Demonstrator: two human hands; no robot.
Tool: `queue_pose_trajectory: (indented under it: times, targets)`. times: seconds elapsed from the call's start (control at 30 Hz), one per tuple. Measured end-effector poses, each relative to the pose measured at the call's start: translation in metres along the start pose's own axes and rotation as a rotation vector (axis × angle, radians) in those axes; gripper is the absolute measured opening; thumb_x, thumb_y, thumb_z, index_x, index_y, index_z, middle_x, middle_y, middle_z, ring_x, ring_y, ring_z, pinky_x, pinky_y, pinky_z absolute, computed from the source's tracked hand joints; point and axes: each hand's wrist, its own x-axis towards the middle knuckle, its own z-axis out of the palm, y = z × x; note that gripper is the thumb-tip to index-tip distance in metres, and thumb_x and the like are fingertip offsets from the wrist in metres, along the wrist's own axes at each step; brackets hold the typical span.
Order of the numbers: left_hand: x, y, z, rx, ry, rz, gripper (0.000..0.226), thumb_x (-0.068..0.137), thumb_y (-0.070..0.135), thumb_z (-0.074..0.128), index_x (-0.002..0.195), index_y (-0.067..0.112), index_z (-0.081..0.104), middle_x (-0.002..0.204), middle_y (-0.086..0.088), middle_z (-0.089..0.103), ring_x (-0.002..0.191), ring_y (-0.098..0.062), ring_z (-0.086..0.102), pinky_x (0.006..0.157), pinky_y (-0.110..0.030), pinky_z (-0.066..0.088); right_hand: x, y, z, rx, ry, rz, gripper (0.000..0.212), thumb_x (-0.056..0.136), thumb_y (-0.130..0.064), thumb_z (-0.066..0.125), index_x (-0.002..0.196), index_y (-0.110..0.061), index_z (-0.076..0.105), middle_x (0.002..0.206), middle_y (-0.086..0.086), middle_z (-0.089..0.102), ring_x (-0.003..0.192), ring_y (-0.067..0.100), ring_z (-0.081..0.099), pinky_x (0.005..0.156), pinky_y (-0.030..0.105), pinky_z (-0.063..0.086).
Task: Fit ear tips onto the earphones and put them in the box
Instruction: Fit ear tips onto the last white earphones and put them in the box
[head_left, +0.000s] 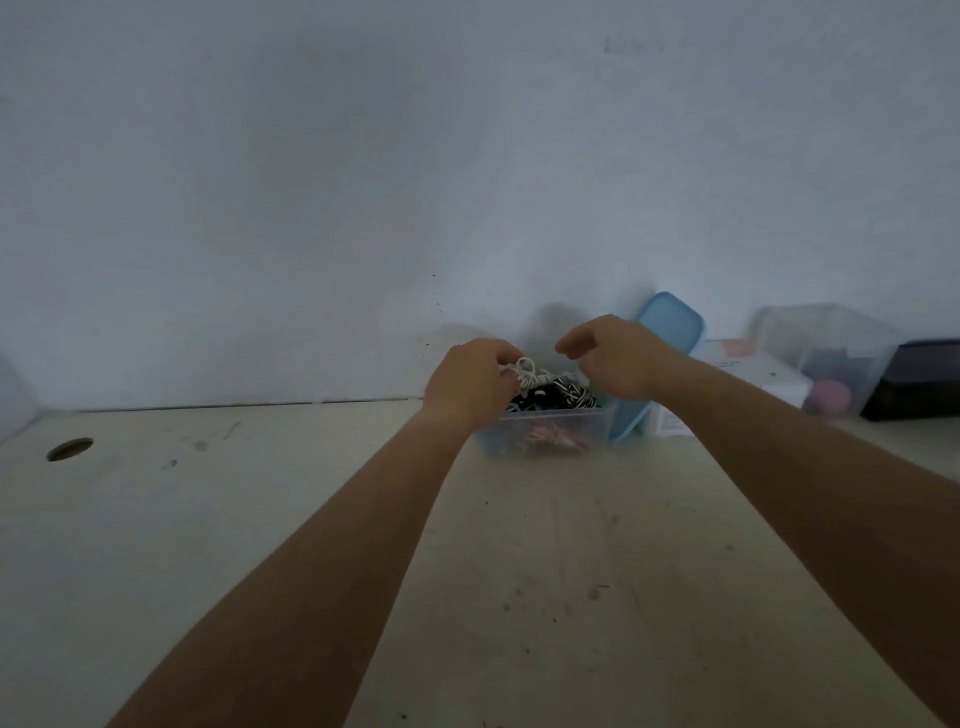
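A clear plastic box (550, 436) stands on the table by the wall, filled with tangled earphones in black, striped and pink. My left hand (470, 387) is over its left side and pinches a coiled white earphone cable (527, 375) just above the pile. My right hand (613, 358) hovers over the right side of the box with loosely curled fingers, and I see nothing in it. Ear tips are too small to make out.
A blue lid (662, 338) leans against the wall right behind the box. Further right lie a white carton (748, 374), a clear container (831, 353) with a pink ball, and a dark box (919, 379). A round cable hole (70, 449) sits at the table's left.
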Motion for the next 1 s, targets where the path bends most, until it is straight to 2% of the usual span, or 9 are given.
queue_pose_trajectory:
  times: [0.13, 0.27, 0.4, 0.47, 0.53, 0.67, 0.83, 0.93, 1.0]
  targets:
    - [0.001, -0.003, 0.012, -0.032, 0.045, 0.025, 0.021, 0.092, 0.02, 0.063, 0.111, 0.026, 0.069, 0.106, 0.009, 0.07, 0.095, -0.013, 0.065, 0.085, -0.031, 0.053, 0.002, 0.006, 0.013, -0.281, -0.062, -0.093, 0.04, 0.092, -0.014, 0.047, 0.123, -0.03, 0.067, 0.124, -0.003, 0.068, 0.106, 0.022, 0.062, 0.089, 0.032, 0.05]
    - [0.003, -0.002, 0.018, -0.061, 0.109, -0.011, 0.016, 0.093, 0.025, 0.064, 0.109, 0.026, 0.062, 0.088, 0.014, 0.062, 0.086, -0.012, 0.063, 0.08, -0.032, 0.054, -0.001, 0.006, 0.016, -0.395, -0.089, -0.091, 0.028, 0.087, -0.013, 0.046, 0.097, -0.022, 0.071, 0.097, 0.003, 0.071, 0.084, 0.024, 0.06, 0.077, 0.036, 0.053]
    - [0.008, 0.003, 0.024, 0.113, 0.09, -0.016, 0.025, 0.098, 0.031, 0.056, 0.122, 0.03, 0.061, 0.108, 0.005, 0.069, 0.102, -0.021, 0.064, 0.089, -0.038, 0.051, -0.003, 0.008, 0.02, -0.448, -0.167, -0.061, 0.021, 0.091, -0.029, 0.038, 0.079, -0.024, 0.055, 0.082, 0.006, 0.06, 0.083, 0.028, 0.057, 0.081, 0.044, 0.053]
    - [0.014, 0.002, 0.027, 0.219, 0.066, -0.025, 0.021, 0.095, 0.023, 0.056, 0.112, 0.031, 0.067, 0.107, 0.002, 0.069, 0.105, -0.025, 0.064, 0.086, -0.036, 0.05, -0.003, 0.011, 0.024, -0.446, -0.183, -0.069, 0.024, 0.093, -0.034, 0.033, 0.083, -0.026, 0.052, 0.088, 0.008, 0.06, 0.087, 0.029, 0.056, 0.085, 0.045, 0.051]
    - [0.019, 0.003, 0.03, 0.322, 0.023, -0.05, 0.018, 0.09, 0.014, 0.057, 0.094, 0.024, 0.071, 0.094, 0.001, 0.069, 0.093, -0.026, 0.066, 0.072, -0.031, 0.046, -0.004, 0.012, 0.027, -0.458, -0.189, -0.084, 0.029, 0.096, -0.036, 0.029, 0.09, -0.023, 0.055, 0.099, 0.011, 0.063, 0.091, 0.029, 0.056, 0.089, 0.045, 0.049]
    - [0.022, 0.004, 0.029, 0.467, -0.065, -0.071, 0.017, 0.088, 0.017, 0.054, 0.089, 0.019, 0.071, 0.088, -0.003, 0.067, 0.078, -0.025, 0.056, 0.068, -0.031, 0.039, -0.012, 0.009, 0.031, -0.663, -0.237, -0.139, 0.031, 0.103, -0.03, 0.027, 0.113, -0.016, 0.054, 0.127, 0.013, 0.057, 0.117, 0.035, 0.051, 0.102, 0.053, 0.038]
    - [0.018, 0.005, 0.026, 0.37, -0.034, -0.066, 0.02, 0.091, 0.015, 0.053, 0.076, 0.011, 0.064, 0.079, -0.007, 0.061, 0.082, -0.029, 0.065, 0.062, -0.03, 0.04, -0.016, 0.009, 0.033, -0.746, -0.276, -0.184, 0.025, 0.106, -0.027, 0.033, 0.118, -0.014, 0.05, 0.136, 0.007, 0.05, 0.13, 0.033, 0.044, 0.11, 0.07, 0.018]
    - [0.003, -0.001, 0.022, 0.157, 0.123, -0.004, 0.026, 0.098, 0.016, 0.047, 0.099, 0.007, 0.07, 0.101, -0.01, 0.063, 0.098, -0.028, 0.062, 0.076, -0.033, 0.046, -0.022, 0.011, 0.034, -0.534, -0.154, -0.155, 0.024, 0.103, -0.032, 0.03, 0.107, -0.018, 0.048, 0.131, 0.007, 0.054, 0.125, 0.027, 0.049, 0.113, 0.062, 0.018]
    - [-0.008, -0.007, 0.016, 0.085, 0.243, 0.031, 0.031, 0.099, 0.017, 0.046, 0.122, 0.01, 0.066, 0.117, -0.01, 0.061, 0.11, -0.026, 0.056, 0.089, -0.035, 0.046, -0.03, 0.016, 0.034, -0.367, 0.009, -0.151, 0.03, 0.099, -0.033, 0.035, 0.119, -0.018, 0.051, 0.138, 0.009, 0.053, 0.127, 0.028, 0.047, 0.113, 0.052, 0.027]
